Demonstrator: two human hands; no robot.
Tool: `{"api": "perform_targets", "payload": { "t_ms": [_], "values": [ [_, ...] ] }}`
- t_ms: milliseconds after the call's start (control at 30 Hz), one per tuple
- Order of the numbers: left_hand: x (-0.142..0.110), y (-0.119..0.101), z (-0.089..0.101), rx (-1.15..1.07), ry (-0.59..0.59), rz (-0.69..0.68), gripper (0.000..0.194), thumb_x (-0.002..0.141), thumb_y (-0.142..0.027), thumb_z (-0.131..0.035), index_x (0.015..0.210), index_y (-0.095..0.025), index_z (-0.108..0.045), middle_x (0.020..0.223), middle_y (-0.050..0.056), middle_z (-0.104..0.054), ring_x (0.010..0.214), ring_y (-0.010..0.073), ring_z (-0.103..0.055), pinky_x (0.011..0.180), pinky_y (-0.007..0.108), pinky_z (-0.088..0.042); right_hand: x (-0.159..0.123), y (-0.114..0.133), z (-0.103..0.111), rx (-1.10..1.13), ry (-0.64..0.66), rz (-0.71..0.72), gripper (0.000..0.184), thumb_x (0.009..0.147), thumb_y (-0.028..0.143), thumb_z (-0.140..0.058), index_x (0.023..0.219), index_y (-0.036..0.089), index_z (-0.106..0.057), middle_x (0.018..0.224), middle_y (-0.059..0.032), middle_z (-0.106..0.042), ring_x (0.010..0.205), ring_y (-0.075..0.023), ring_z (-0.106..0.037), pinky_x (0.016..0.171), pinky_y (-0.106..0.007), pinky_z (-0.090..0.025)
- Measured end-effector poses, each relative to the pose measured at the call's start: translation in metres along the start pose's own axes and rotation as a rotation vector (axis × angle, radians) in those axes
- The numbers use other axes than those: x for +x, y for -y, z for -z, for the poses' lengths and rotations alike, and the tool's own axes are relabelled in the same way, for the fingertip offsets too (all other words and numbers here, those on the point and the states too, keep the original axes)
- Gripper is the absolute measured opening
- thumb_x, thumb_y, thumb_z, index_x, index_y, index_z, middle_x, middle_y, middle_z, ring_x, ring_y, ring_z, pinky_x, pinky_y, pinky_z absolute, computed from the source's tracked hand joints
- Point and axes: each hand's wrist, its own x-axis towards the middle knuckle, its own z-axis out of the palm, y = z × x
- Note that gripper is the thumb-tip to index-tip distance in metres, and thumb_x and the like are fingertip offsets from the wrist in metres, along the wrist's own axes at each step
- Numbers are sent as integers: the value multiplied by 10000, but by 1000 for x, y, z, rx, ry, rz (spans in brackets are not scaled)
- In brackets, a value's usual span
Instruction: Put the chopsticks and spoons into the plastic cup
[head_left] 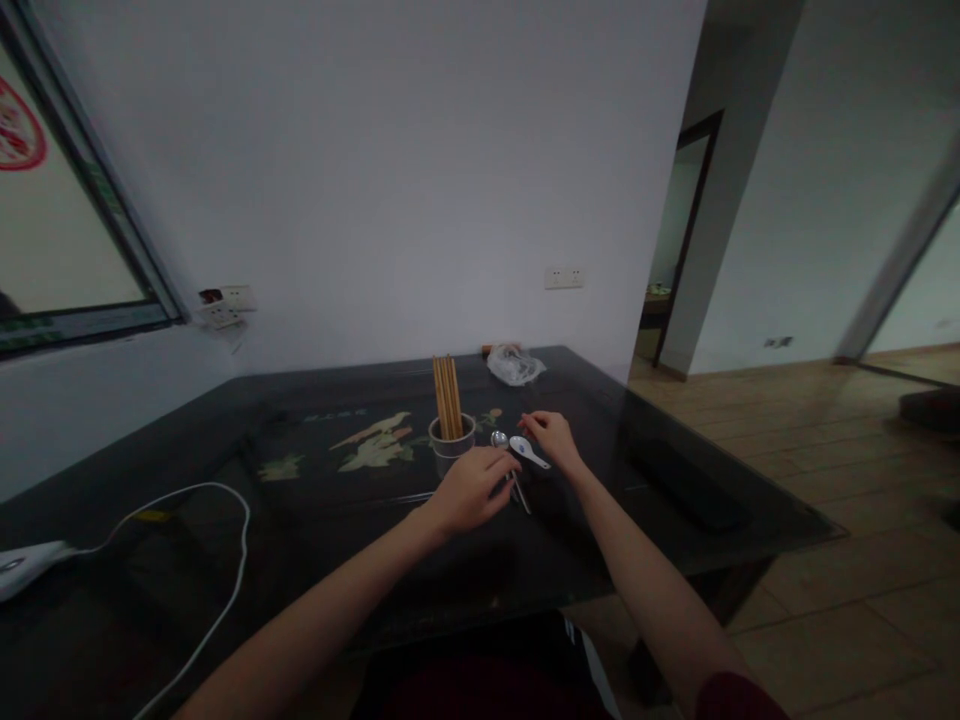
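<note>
My left hand [476, 488] hovers over the dark table just right of the chopstick cup, its fingers curved and thumb apart, with nothing visible between them. It partly covers a metal spoon [500, 439], whose handle runs toward me beneath the fingers. Beside that lies a white ceramic spoon [529, 453] with a blue mark in its bowl. Above and to the right of this spoon is my right hand [551, 435], fingers loosely bent and pointing left, apparently holding nothing. Several wooden chopsticks [448, 398] stand upright in a grey cup [452, 450]; my left hand hides part of the cup's base.
A crumpled clear plastic bag [514, 366] lies at the back of the glossy table [592, 400]. On the left, a white cable [246, 530] runs from a white device [30, 567]. A dark flat object [690, 485] lies at the right. The wall is behind.
</note>
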Motion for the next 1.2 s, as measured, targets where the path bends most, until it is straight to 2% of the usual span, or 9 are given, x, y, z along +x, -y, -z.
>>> {"api": "perform_targets", "payload": {
  "t_ms": [200,300,433,700,933,1200],
  "values": [
    [33,7,-28,148,181,265,211,860,-264,-433,926,-184,-616,897,102,-646,838,227,-630,804,344,-480,1,-2,0,-41,12,3,346,808,400,-494,698,152,-709,601,-41,-657,574,-152,-584,541,-231,-392],
    [49,13,-41,234,248,374,225,837,-233,-455,957,-151,-627,917,146,-655,854,267,-643,784,379,-492,1,-1,0,-35,25,-4,341,809,392,-495,707,151,-713,607,-42,-665,567,-150,-583,529,-228,-384],
    [67,19,-51,278,268,498,238,809,-170,-478,971,-128,-647,984,187,-655,944,299,-635,814,393,-491,-1,1,-1,-59,23,-1,329,810,375,-497,707,158,-722,604,-37,-676,558,-144,-583,519,-223,-368],
    [82,30,-58,310,326,584,306,807,-46,-426,1022,-68,-642,994,264,-647,989,342,-629,816,439,-485,-1,-2,-4,-59,41,-5,319,819,368,-499,714,171,-727,626,-37,-689,575,-147,-597,526,-222,-363],
    [86,33,-59,300,376,626,315,827,-68,-434,1075,-97,-627,1044,252,-643,1023,340,-619,815,436,-492,1,-5,-6,-46,56,-14,295,815,354,-517,705,176,-725,640,-39,-698,583,-147,-608,532,-217,-376],
    [82,34,-61,300,355,647,309,848,-79,-409,1067,-65,-626,1034,270,-639,1033,336,-616,813,434,-499,-1,-3,-6,-42,63,-20,308,820,366,-506,722,168,-721,642,-47,-693,598,-153,-618,538,-218,-391]
  ]
}}
